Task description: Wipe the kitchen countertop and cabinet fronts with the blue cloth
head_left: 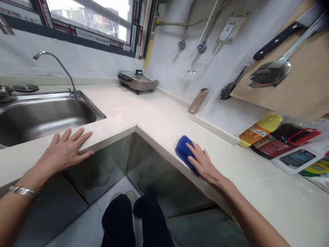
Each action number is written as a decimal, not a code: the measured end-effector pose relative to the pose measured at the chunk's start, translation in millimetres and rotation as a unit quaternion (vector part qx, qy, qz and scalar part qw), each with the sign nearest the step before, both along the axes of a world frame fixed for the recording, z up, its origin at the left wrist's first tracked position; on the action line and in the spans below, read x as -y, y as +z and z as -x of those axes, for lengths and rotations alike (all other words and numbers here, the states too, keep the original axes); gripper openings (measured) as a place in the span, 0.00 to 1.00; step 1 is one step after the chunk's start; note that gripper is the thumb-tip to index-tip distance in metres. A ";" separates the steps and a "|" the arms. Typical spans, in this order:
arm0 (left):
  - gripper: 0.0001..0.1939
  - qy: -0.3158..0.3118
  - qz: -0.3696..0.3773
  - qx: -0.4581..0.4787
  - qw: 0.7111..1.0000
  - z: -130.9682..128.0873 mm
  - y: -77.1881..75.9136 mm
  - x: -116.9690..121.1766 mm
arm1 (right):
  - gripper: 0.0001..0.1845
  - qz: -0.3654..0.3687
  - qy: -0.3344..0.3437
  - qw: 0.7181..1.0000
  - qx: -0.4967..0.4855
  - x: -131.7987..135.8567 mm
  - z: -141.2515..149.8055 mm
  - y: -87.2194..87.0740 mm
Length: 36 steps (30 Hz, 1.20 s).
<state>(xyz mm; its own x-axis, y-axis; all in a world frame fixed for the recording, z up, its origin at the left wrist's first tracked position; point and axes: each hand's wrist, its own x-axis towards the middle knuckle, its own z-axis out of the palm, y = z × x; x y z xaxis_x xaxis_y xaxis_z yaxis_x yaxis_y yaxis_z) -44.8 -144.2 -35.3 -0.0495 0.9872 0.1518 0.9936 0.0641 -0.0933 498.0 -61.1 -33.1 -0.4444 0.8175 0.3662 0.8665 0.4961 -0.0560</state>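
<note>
My left hand (67,151) lies flat on the counter's front edge beside the sink, fingers spread, thumb over the edge, holding nothing. A folded blue cloth (183,148) rests on the white countertop (164,120), near the front edge of the right-hand run. Over it, my right hand (202,160) presses down with fingers bent on the cloth. Part of the cloth is hidden under that hand. The stainless steel sink (48,115) is just beyond my left fingers.
A lidded electric pan (138,82) stands in the back corner. A pinkish bottle (198,101) stands by the right wall. Several bottles, including a yellow-orange one (262,128), line the right side. A knife (276,40) and a metal spoon (277,68) hang above. A thin faucet (60,65) rises behind the sink.
</note>
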 end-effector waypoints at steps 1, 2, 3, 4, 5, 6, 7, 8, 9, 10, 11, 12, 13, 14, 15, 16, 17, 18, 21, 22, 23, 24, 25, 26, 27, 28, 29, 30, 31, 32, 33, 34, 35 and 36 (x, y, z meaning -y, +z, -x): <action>0.43 -0.004 0.005 0.003 1.000 3.0 -0.6 -1.0 | 0.30 0.029 -0.001 1.000 -0.004 -6.8 -2.7 -1.1; 0.44 -0.008 0.012 0.008 1.000 6.2 0.1 -2.3 | 0.30 0.047 0.003 0.999 -0.011 -12.4 -3.7 -1.2; 0.44 -0.010 0.021 0.016 1.000 9.0 2.2 -4.3 | 0.31 0.057 0.009 0.998 -0.018 -16.9 -3.1 -0.4; 0.44 -0.007 0.035 0.029 0.999 11.1 5.9 -7.0 | 0.31 0.063 0.019 0.998 -0.018 -20.2 -1.4 0.6; 0.44 0.000 0.053 0.045 0.998 12.1 11.1 -10.5 | 0.30 0.066 0.029 0.997 -0.012 -22.6 1.2 1.2; 0.44 0.007 0.070 0.063 0.996 11.7 17.3 -14.9 | 0.30 0.066 0.038 0.997 0.001 -24.2 3.9 0.8; 0.44 0.009 0.085 0.080 0.993 9.9 24.2 -20.1 | 0.31 0.066 0.047 0.997 0.016 -25.1 6.4 -0.6; 0.44 0.004 0.097 0.097 0.991 6.9 31.0 -26.2 | 0.32 0.064 0.054 0.996 0.030 -25.4 8.3 -3.3; 0.44 -0.008 0.106 0.110 0.988 3.1 37.1 -32.8 | 0.32 0.059 0.058 0.996 0.040 -25.4 9.5 -6.7; 0.44 -0.020 0.113 0.121 0.986 -0.9 42.0 -40.1 | 0.33 0.050 0.061 0.996 0.045 -25.3 9.9 -10.6; 0.44 -0.031 0.121 0.129 0.984 -4.6 45.4 -47.6 | 0.32 0.040 0.063 0.996 0.047 -25.2 9.8 -14.4; 0.44 -0.034 0.129 0.136 0.982 -7.5 47.1 -55.4 | 0.32 0.031 0.068 0.996 0.048 -25.4 9.6 -17.7; 0.44 -0.031 0.137 0.142 0.980 -9.3 47.0 -63.0 | 0.32 0.022 0.076 0.996 0.048 -25.9 9.7 -20.2; 0.45 -0.027 0.142 0.145 0.979 -10.1 45.4 -70.2 | 0.32 0.015 0.086 0.995 0.050 -26.8 10.8 -21.8; 0.45 -0.025 0.144 0.148 0.978 -9.9 42.4 -76.7 | 0.32 0.010 0.095 0.994 0.051 -28.2 13.2 -22.6; 0.45 -0.025 0.141 0.149 0.978 -9.2 38.4 -82.1 | 0.32 0.006 0.101 0.993 0.053 -30.1 17.3 -22.7; 0.45 -0.026 0.134 0.148 0.980 -8.2 33.9 -86.3 | 0.32 0.002 0.103 0.993 0.056 -32.7 23.3 -22.5; 0.44 -0.028 0.123 0.144 0.981 -7.2 29.3 -89.1 | 0.32 0.000 0.102 0.993 0.059 -36.1 31.3 -21.9; 0.43 -0.035 0.085 0.130 0.987 -6.3 20.0 -90.6 | 0.32 -0.008 0.102 0.992 0.066 -52.4 65.7 -19.2; 0.43 -0.037 0.076 0.128 0.988 -6.8 19.2 -89.7 | 0.32 -0.008 0.106 0.992 0.069 -59.9 80.0 -17.8; 0.42 -0.039 0.071 0.128 0.988 -7.7 19.6 -88.5 | 0.32 -0.007 0.110 0.991 0.072 -68.2 95.5 -16.0; 0.42 -0.039 0.069 0.129 0.988 -8.9 20.9 -87.4 | 0.33 -0.002 0.114 0.991 0.076 -77.1 111.7 -13.7; 0.42 -0.039 0.069 0.131 0.988 -10.1 22.7 -86.4 | 0.33 0.007 0.116 0.990 0.081 -86.2 128.3 -11.1; 0.42 -0.038 0.071 0.132 0.988 -11.3 24.7 -85.7 | 0.33 0.018 0.117 0.989 0.086 -95.2 145.1 -8.0; 0.42 -0.036 0.074 0.133 0.988 -12.3 26.4 -85.5 | 0.34 0.030 0.117 0.989 0.090 -104.1 161.8 -4.8; 0.42 -0.034 0.077 0.134 0.987 -13.0 27.6 -85.6 | 0.34 0.041 0.116 0.988 0.091 -112.7 178.2 -1.5; 0.42 -0.031 0.080 0.134 0.987 -13.4 28.2 -86.2 | 0.34 0.052 0.115 0.988 0.092 -120.8 193.9 1.6; 0.41 -0.028 0.082 0.133 0.987 -13.5 28.2 -87.0 | 0.34 0.061 0.111 0.988 0.091 -128.6 208.9 4.4; 0.41 -0.025 0.082 0.132 0.988 -13.3 27.8 -88.1 | 0.34 0.068 0.107 0.988 0.088 -136.0 223.1 6.9; 0.41 -0.023 0.081 0.131 0.988 -12.9 27.0 -89.2 | 0.34 0.074 0.102 0.988 0.085 -143.3 236.4 8.9; 0.41 -0.021 0.080 0.129 0.988 -12.3 26.1 -90.2 | 0.34 0.080 0.097 0.989 0.082 -150.5 248.7 10.5; 0.42 -0.018 0.080 0.128 0.988 -11.6 25.3 -91.0 | 0.33 0.085 0.091 0.989 0.078 -157.8 260.1 11.7; 0.42 -0.017 0.080 0.129 0.988 -10.8 24.5 -91.7 | 0.33 0.091 0.087 0.989 0.073 -165.3 270.4 12.6; 0.42 -0.016 0.080 0.131 0.988 -9.6 23.7 -92.2 | 0.33 0.096 0.083 0.990 0.068 -173.1 279.5 13.0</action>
<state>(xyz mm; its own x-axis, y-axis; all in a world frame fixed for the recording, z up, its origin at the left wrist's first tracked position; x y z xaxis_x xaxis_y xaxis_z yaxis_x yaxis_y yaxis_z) -35.2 -52.1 -11.6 -0.0354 0.9992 -0.0208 0.9863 0.0383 0.1607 218.5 112.0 -20.1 -0.6133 0.7775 0.1390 0.7796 0.6241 -0.0516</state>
